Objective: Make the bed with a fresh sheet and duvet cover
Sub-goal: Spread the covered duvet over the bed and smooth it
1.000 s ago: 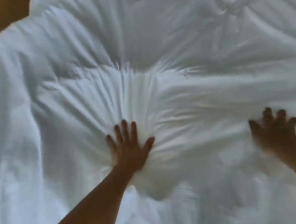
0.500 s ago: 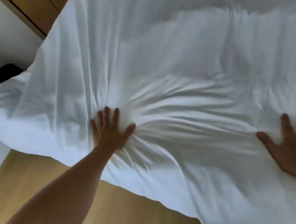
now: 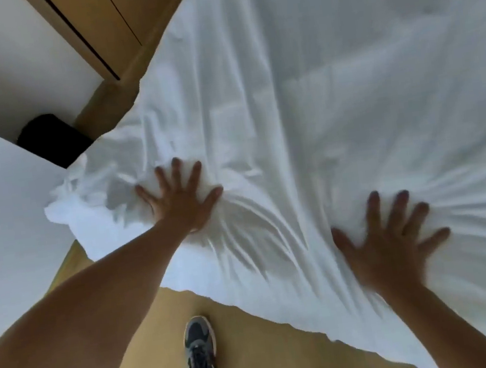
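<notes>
White cloth fills the view: the duvet cover [image 3: 332, 95], padded enough that I judge the duvet to be inside it, lies spread over the bed. Its near edge hangs over the side above the wooden floor [image 3: 258, 354].

Step in hand, as I judge it: smoothing and levelling the covered duvet, late in the task. The sheet beneath is hidden.

My left grip [image 3: 180, 201] is wide, with fingers splayed and straight and the palm pressed flat on the cloth near the bed's corner; it holds nothing. My right grip [image 3: 389, 245] is likewise wide and flat, pressed on the cloth close to the near edge and well apart from the left; it is somewhat blurred.

Creases fan out from under each palm, long and shallow to the right and tighter between the two grips. Just beyond the left grip, the cover's corner [image 3: 78, 190] is bunched and crumpled. The far surface is flatter, with a few long folds.

Next move, in my judgement: sweep both palms outward to flatten the fanned creases, then pinch the crumpled corner and draw it out square. Too hard a push may drive new ridges ahead of the palms.

My shoe [image 3: 197, 336] stands on the floor beside the bed. A black object [image 3: 50, 138], too dim to name, sits by the wall.
</notes>
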